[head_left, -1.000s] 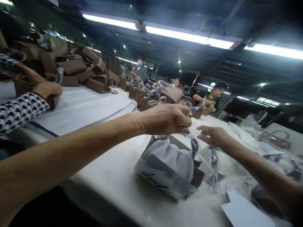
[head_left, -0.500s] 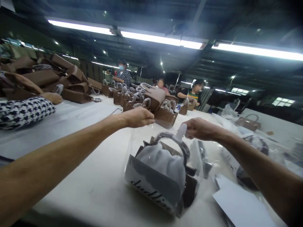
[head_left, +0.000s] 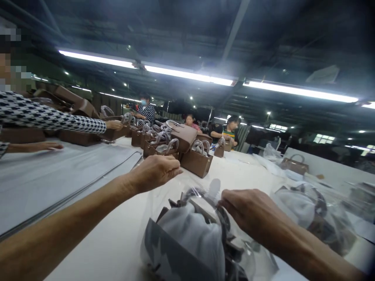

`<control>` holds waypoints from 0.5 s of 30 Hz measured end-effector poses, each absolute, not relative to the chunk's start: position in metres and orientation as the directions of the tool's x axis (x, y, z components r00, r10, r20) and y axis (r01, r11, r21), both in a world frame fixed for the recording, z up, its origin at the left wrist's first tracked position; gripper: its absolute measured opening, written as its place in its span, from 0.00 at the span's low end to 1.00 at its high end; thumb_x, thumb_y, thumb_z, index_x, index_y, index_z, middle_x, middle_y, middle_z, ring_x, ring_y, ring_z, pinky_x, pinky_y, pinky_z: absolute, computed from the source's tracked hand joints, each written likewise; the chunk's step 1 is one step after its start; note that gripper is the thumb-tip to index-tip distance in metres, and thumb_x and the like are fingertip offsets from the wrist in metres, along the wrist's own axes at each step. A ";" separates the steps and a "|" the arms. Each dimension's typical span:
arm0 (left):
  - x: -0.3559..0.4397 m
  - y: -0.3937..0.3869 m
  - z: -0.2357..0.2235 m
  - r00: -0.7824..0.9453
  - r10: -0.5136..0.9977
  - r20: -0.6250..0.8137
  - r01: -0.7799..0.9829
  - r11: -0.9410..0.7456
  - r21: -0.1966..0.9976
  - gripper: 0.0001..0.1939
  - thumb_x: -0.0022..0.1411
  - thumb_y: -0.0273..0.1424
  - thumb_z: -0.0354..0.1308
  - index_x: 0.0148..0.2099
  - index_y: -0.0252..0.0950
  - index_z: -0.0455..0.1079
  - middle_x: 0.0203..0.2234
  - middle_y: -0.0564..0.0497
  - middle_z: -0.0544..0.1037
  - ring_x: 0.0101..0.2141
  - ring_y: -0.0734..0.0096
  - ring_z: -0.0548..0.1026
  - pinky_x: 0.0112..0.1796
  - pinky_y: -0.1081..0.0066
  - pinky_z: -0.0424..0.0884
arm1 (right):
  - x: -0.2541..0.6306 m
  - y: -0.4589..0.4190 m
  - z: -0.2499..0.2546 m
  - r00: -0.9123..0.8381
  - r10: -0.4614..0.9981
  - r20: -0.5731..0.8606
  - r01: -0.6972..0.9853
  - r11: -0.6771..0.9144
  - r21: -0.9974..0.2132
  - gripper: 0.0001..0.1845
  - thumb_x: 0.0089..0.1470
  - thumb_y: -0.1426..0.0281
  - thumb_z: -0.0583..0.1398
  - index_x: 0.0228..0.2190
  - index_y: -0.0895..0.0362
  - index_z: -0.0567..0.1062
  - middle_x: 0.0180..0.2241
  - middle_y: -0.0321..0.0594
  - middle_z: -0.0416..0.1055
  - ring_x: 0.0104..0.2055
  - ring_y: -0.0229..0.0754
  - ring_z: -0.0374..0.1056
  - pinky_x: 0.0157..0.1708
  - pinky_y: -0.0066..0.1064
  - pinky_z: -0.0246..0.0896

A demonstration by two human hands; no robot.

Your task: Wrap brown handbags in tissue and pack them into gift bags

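Wrapped handbag (head_left: 174,251) sits in a clear plastic bag (head_left: 145,242), below & between both grips; its long axis slants far-left to near-right. L hand (head_left: 152,173), beyond the handbag's top, seems to pinch film. R hand (head_left: 249,210) — the nearer one — pinches film just beside the handle (head_left: 225,220); can't tell re: contact w/ handle. Brown bags (head_left: 195,162) stand beyond the handbag.

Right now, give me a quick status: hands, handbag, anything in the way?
Left hand, right hand: pinching clear plastic bag. Handbag inside, handle up. Possible obstacle: brown handbags piled beyond left hand.
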State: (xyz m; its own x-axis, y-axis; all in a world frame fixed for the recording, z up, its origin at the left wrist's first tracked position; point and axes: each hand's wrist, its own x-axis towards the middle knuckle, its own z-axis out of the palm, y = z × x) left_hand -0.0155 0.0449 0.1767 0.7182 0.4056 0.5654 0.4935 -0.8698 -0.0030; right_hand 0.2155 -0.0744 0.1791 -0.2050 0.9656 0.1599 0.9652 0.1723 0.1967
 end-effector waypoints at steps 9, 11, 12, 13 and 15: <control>-0.033 0.082 0.137 0.050 0.460 0.887 0.567 -0.744 0.354 0.13 0.61 0.33 0.48 0.49 0.42 0.59 0.52 0.51 0.63 0.53 0.60 0.61 0.53 0.59 0.61 | 0.254 0.014 0.227 -0.145 0.913 0.382 0.989 0.150 0.018 0.17 0.57 0.64 0.49 0.19 0.58 0.61 0.18 0.34 0.60 0.21 0.33 0.57 0.23 0.25 0.46; -0.027 0.086 0.104 0.035 0.599 0.800 0.544 -0.683 0.487 0.14 0.61 0.34 0.47 0.50 0.41 0.58 0.51 0.50 0.64 0.53 0.57 0.62 0.52 0.57 0.64 | 0.271 0.039 0.246 -0.066 0.907 0.415 0.998 0.052 0.045 0.16 0.55 0.65 0.49 0.20 0.59 0.64 0.19 0.36 0.62 0.24 0.34 0.60 0.26 0.25 0.49; -0.022 0.087 0.084 0.038 0.647 0.761 0.540 -0.654 0.529 0.13 0.61 0.35 0.47 0.48 0.41 0.59 0.49 0.49 0.66 0.52 0.57 0.64 0.51 0.56 0.65 | 0.282 0.052 0.255 -0.032 0.899 0.437 0.998 0.008 0.057 0.16 0.55 0.65 0.49 0.21 0.60 0.65 0.20 0.37 0.62 0.26 0.35 0.62 0.29 0.26 0.50; -0.014 0.087 0.062 0.067 0.698 0.713 0.536 -0.627 0.564 0.13 0.62 0.36 0.46 0.48 0.41 0.60 0.49 0.48 0.66 0.51 0.57 0.65 0.51 0.55 0.66 | 0.293 0.064 0.264 0.000 0.888 0.460 0.997 -0.035 0.067 0.17 0.56 0.65 0.48 0.21 0.61 0.66 0.22 0.39 0.62 0.29 0.38 0.63 0.31 0.28 0.51; 0.004 0.085 0.013 0.136 0.752 0.645 0.525 -0.607 0.597 0.12 0.62 0.37 0.45 0.48 0.42 0.60 0.48 0.47 0.68 0.50 0.58 0.67 0.49 0.55 0.68 | 0.318 0.088 0.279 0.063 0.859 0.508 0.990 -0.120 0.080 0.19 0.56 0.64 0.47 0.23 0.63 0.68 0.24 0.43 0.63 0.36 0.44 0.64 0.36 0.33 0.52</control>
